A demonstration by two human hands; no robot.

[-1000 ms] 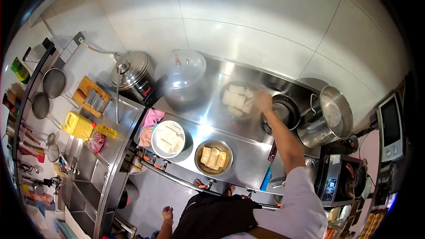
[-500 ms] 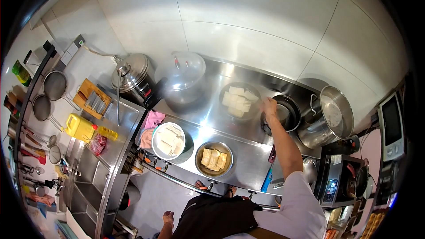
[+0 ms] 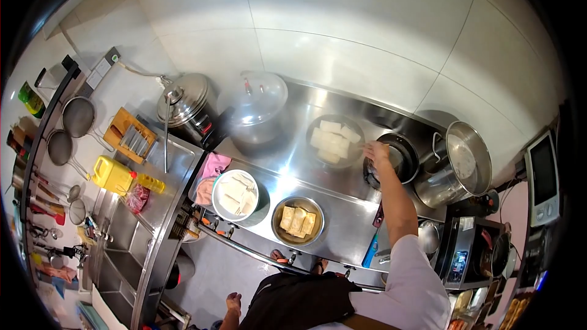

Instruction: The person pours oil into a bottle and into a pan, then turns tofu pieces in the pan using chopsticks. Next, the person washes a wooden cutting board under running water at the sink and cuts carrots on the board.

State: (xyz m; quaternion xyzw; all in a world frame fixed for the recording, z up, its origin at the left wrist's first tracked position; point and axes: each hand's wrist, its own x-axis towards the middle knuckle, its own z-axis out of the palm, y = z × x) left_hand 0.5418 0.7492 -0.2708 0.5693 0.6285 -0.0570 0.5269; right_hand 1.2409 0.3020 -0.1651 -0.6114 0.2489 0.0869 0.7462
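My right hand [image 3: 377, 151] reaches over the stove, its fingers pinched together at the right rim of a pan [image 3: 312, 150] of white tofu slabs [image 3: 332, 140]. A thin thing seems to be in the fingers, too small to make out. Just right of the hand sits a dark frying pan [image 3: 408, 154]. Low by my body hangs my left hand [image 3: 233, 301], fingers curled, with nothing seen in it. Nearer me, a metal bowl [image 3: 278, 232] holds golden fried tofu pieces [image 3: 297, 221]. To its left, a white tub [image 3: 215, 198] contains more white slabs [image 3: 236, 194].
A lidded pot [image 3: 254, 101] steams at the back, beside a pressure cooker [image 3: 183, 101]. The tall steel pot [image 3: 468, 159] stands at the right. A blue-handled lighter [image 3: 370, 249] lies on the front counter. At left are a sink [image 3: 125, 232] and a yellow oil jug [image 3: 112, 174].
My right hand has shifted slightly but stays at the right edge of the tofu pan. The view has moved a little. My left hand still hangs low.
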